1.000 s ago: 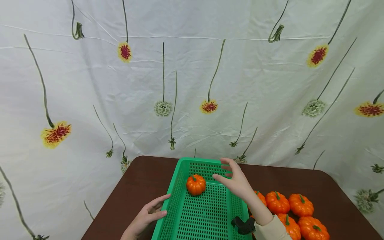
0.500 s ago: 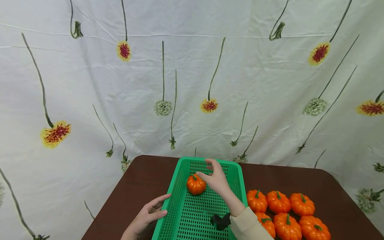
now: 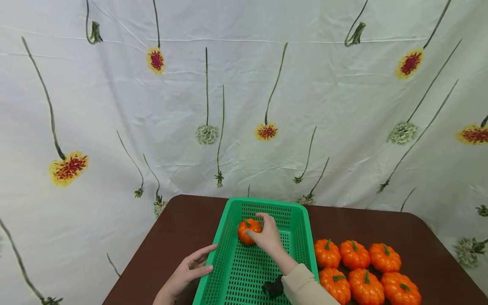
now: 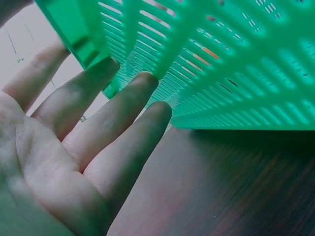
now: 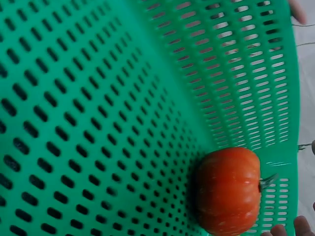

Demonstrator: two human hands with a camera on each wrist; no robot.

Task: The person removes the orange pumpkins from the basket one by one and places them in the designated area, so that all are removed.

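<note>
A small orange pumpkin [image 3: 247, 234] with a green stem sits in the far left corner of a green perforated basket [image 3: 308, 237]. Over the basket, my right hand [image 3: 268, 237] reaches in with thumb and fingers apart; the thumb overlaps the pumpkin in the head view. In the right wrist view the pumpkin [image 5: 229, 189] rests against the wall, and a few fingertips [image 5: 301, 226] show at the lower right, apart from it. Outside the left wall, my left hand [image 3: 187, 271] has its fingers spread at the basket's side, fingertips right at the slotted wall in the left wrist view.
Several more orange pumpkins [image 3: 367, 287] stand in two rows on the dark brown table [image 3: 404, 228], right of the basket. A black wrist device [image 3: 272, 288] hangs below the right wrist. Behind the table is a white cloth [image 3: 244, 106] with flower prints.
My right hand has moved left and lower into the basket, from above its right side to the pumpkin. The left hand stays at the wall.
</note>
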